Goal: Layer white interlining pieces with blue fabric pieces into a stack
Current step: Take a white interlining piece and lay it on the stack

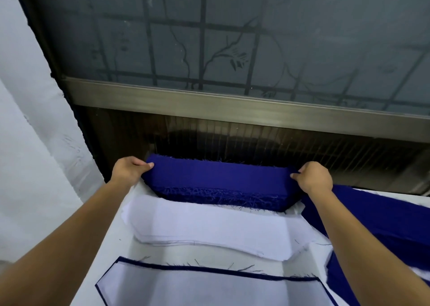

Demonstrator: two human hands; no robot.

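Two supply piles and one built stack are seen in the head view. Blue fabric pile (218, 184) is set at the far edge of the table (167, 254), under the window rail (232, 103). White interlining pile (209, 226) lies just in front of it, touching or nearly so. Layered stack (209, 289) is nearest the camera: a white piece is on top, with a blue rim shown around it from the piece beneath.

Left hand (129, 170) is clamped on the left end of the blue pile's top layer, thumb over, fingers curled under. Right hand (314, 177) is pinched on the right end the same way. Whether one ply or several is caught can't be told, as the edges are frayed and blurred. More blue cloth (384, 215) is draped at right.

Progress, as judged: layering is under way and white was laid last, so a blue piece is due next. Both piles are thick, so most of the job is likely left.
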